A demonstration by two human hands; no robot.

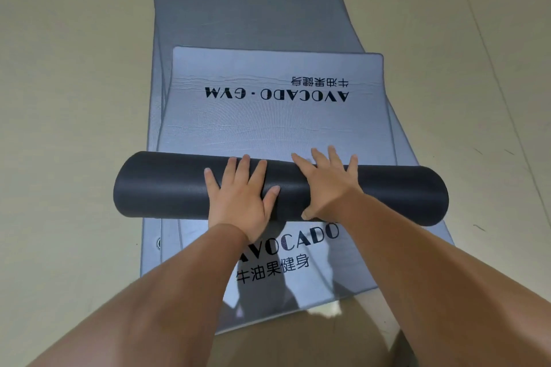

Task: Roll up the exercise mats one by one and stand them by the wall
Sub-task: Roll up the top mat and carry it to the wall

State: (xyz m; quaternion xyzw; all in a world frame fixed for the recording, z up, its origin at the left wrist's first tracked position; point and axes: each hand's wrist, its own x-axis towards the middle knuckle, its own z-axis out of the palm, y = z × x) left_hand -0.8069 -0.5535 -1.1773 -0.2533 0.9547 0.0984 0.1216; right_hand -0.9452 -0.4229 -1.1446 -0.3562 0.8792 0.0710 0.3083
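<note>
A thick black roll [167,188] lies crosswise in the middle of the view; it is the rolled part of a grey exercise mat. Beyond the roll, the mat's flat remainder [274,122] shows an upside-down "AVOCADO · GYM" print and ends at a far edge. My left hand [241,194] lies palm down on the roll's centre, fingers spread. My right hand [325,185] presses the roll beside it, fingers reaching over the top and thumb at the near side. Under this mat lie other grey mats [298,271], stacked and slightly skewed, one printed "AVOCADO" near me.
The lower mats [247,3] stretch far ahead past the top mat's end. Beige floor [68,98] lies on both sides. A small metal eyelet [159,243] sits at the left edge of a lower mat. No wall is visible.
</note>
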